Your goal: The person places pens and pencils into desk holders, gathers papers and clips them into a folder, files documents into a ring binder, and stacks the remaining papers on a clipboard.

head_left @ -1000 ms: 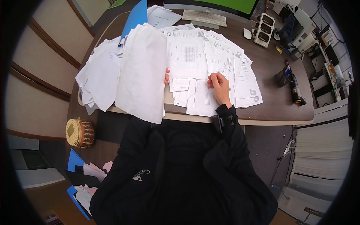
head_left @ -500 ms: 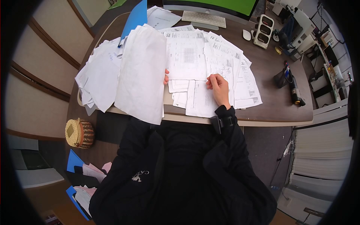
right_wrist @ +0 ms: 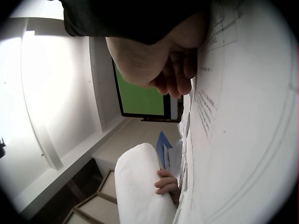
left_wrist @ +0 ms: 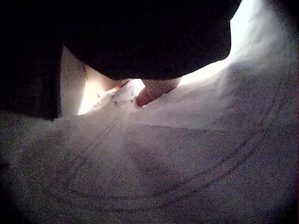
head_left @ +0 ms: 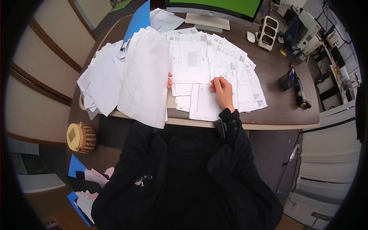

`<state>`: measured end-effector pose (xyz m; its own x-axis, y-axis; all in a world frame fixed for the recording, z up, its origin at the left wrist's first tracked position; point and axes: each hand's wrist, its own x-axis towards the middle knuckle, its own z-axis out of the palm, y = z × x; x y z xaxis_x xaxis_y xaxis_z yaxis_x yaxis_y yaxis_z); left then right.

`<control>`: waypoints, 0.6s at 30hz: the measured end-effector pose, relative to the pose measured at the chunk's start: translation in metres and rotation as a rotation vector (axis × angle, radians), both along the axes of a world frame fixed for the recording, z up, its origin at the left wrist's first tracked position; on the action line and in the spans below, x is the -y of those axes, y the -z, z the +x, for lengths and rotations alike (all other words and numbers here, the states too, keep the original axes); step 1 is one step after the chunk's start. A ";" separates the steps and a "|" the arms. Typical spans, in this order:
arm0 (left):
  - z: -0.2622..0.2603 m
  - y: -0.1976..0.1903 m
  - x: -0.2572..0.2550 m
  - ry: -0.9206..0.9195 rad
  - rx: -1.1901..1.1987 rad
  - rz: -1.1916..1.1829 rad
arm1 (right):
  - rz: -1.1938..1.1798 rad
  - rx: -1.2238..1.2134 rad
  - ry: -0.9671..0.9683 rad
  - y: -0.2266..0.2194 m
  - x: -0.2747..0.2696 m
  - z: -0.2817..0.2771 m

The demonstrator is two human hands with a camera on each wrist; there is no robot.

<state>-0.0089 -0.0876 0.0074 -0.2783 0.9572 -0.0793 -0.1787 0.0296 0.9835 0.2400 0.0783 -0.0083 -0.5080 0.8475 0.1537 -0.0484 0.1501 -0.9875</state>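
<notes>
A tall sheaf of paper sheets (head_left: 143, 80) stands raised on the left side of the desk, blank side toward the head camera. My left hand (head_left: 170, 80) grips it, mostly hidden behind the paper. Several of its fingertips curl round the right edge, and the right wrist view shows these fingers (right_wrist: 166, 184) too. Over the printed papers (head_left: 191, 69) spread at the middle lies my right hand (head_left: 224, 92), loosely curled with nothing in it. In the right wrist view its fingertips (right_wrist: 173, 86) hang close to the printed page. The left wrist view is dark and mostly paper.
More loose sheets (head_left: 101, 76) fan out at the left beside a blue folder (head_left: 138, 23). Behind are a keyboard (head_left: 207, 22) and a monitor (head_left: 222, 4). A mouse (head_left: 250, 36), a white rack (head_left: 268, 33) and a pen holder (head_left: 288, 80) stand at right.
</notes>
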 end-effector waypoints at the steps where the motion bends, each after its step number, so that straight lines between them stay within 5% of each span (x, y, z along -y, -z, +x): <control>1: 0.002 0.000 0.001 -0.001 -0.002 0.000 | 0.005 -0.003 -0.003 -0.001 0.000 0.000; 18: 0.000 0.003 0.004 -0.005 -0.047 0.012 | 0.008 0.007 0.005 0.000 0.001 0.001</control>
